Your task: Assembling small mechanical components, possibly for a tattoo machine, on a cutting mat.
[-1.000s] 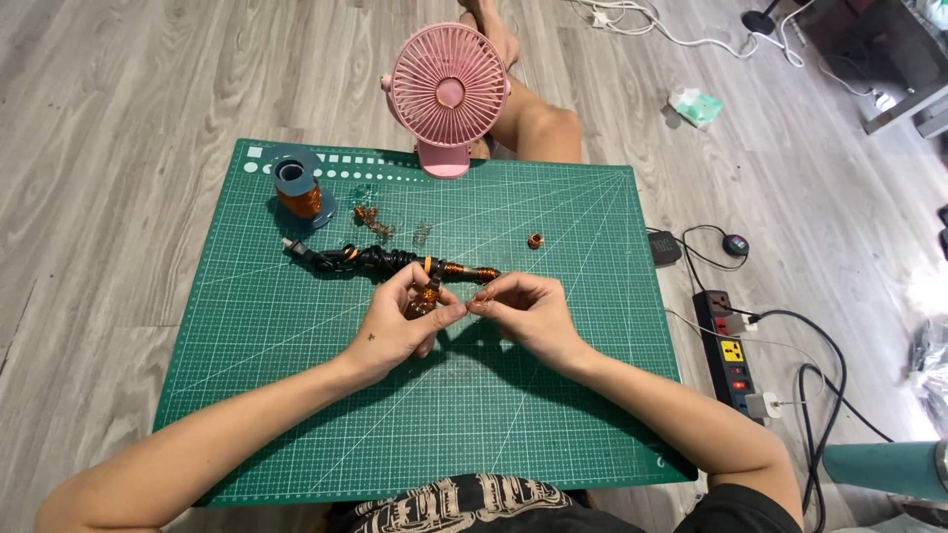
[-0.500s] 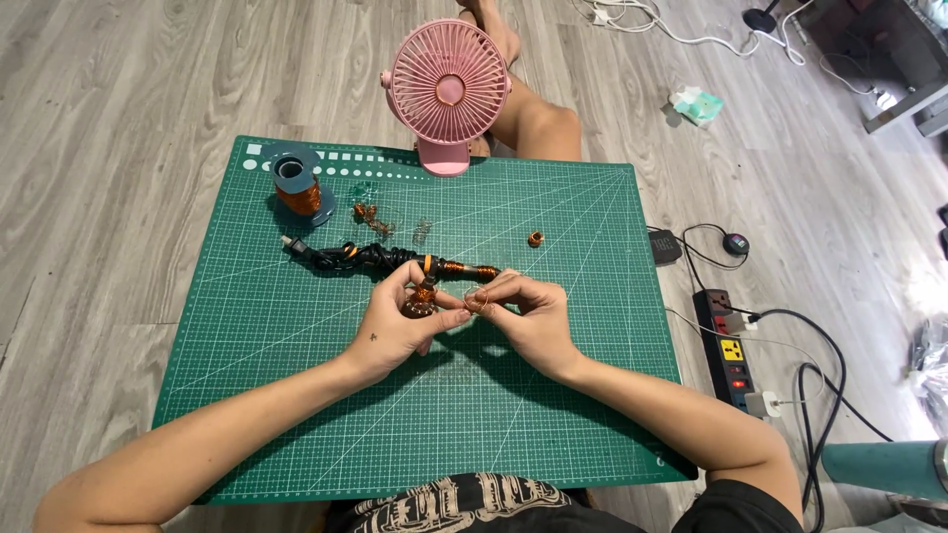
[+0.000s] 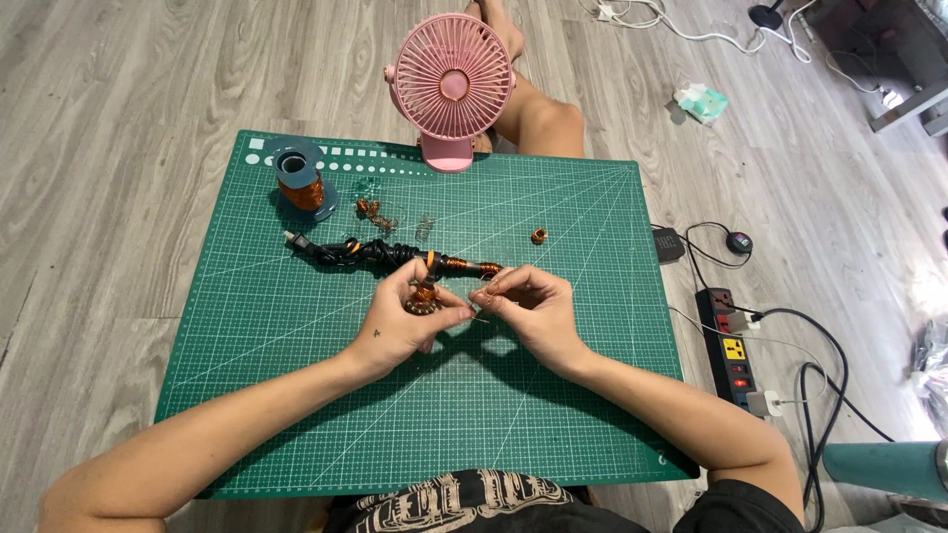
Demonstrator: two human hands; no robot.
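A small copper-wire coil point(image 3: 425, 295), orange-brown and wound on a dark core, is held upright above a green cutting mat between the fingers of the left hand point(image 3: 403, 321). The right hand point(image 3: 528, 304) meets it from the other side, its fingertips pinching a thin strand of wire just beside the coil. Both hands are close together, nearly touching, near the middle of the mat. The strand itself is too fine to follow.
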